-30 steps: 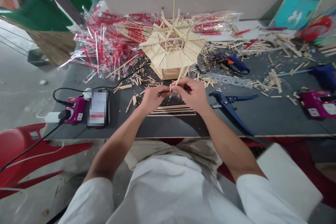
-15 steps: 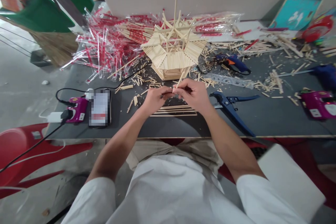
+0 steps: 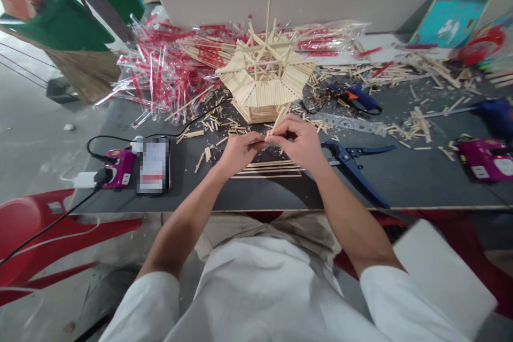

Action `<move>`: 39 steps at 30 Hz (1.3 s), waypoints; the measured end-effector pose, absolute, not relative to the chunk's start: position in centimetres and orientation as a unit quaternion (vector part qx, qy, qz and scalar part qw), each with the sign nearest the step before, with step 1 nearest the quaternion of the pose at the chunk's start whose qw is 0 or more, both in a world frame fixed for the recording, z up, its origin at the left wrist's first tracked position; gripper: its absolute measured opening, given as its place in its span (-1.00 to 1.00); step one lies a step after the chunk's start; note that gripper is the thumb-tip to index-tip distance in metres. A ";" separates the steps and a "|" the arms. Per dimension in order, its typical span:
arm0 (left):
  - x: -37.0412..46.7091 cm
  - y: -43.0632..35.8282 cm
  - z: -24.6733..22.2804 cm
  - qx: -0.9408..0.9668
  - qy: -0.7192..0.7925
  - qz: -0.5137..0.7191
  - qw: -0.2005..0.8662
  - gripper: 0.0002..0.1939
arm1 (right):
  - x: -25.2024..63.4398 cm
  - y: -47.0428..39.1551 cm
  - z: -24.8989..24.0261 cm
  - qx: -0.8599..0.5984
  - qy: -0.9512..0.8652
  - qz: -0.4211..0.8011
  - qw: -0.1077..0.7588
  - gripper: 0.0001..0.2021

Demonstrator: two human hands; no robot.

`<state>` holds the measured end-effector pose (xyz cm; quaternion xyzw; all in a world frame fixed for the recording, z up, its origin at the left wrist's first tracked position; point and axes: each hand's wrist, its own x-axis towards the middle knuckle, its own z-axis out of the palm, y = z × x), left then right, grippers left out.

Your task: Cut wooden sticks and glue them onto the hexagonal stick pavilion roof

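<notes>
Short wooden sticks (image 3: 280,117) stand tilted up from the pinched fingers of my right hand (image 3: 298,139). My left hand (image 3: 240,150) is closed too, its fingertips meeting the right ones at the sticks' lower end; what lies between its fingers is hidden. Just beyond both hands is a pavilion-like model (image 3: 266,91) built of wooden sticks, with a sloped roof, an open top frame and one tall stick rising from it. Under my hands, several long sticks (image 3: 276,173) lie side by side on the dark table (image 3: 192,197).
Blue cutters (image 3: 352,171) lie right of my hands, with a blue glue gun (image 3: 356,97) and clear ruler (image 3: 348,123) behind. A phone (image 3: 153,165) and purple power strip (image 3: 119,168) sit left. Plastic wrappers (image 3: 160,69) and stick offcuts (image 3: 420,125) cover the back.
My hands have shifted very slightly to the right, and the sticks in the right hand show a little wider. The model and tools stay in place.
</notes>
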<state>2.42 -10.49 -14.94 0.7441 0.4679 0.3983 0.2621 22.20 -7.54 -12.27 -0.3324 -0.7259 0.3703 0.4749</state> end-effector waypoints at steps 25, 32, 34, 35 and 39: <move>4.4 -11.1 -13.0 0.579 0.348 0.372 0.637 -0.47 | 22.1 -7.6 -12.1 -0.369 -0.564 0.581 0.455 -0.59; 5.0 -12.0 -11.9 0.469 0.347 0.313 0.750 -0.50 | 23.0 -8.7 -12.0 -0.399 -0.532 0.605 0.438 -0.62; 5.1 -12.0 -11.9 0.461 0.364 0.300 0.751 -0.54 | 23.4 -9.0 -12.3 -0.430 -0.547 0.569 0.439 -0.63; 5.2 -11.9 -12.0 0.458 0.374 0.291 0.752 -0.56 | 23.7 -9.2 -12.5 -0.444 -0.553 0.554 0.436 -0.64; 5.8 -11.6 -12.4 0.450 0.407 0.254 0.753 -0.62 | 24.8 -9.6 -13.5 -0.469 -0.553 0.543 0.423 -0.65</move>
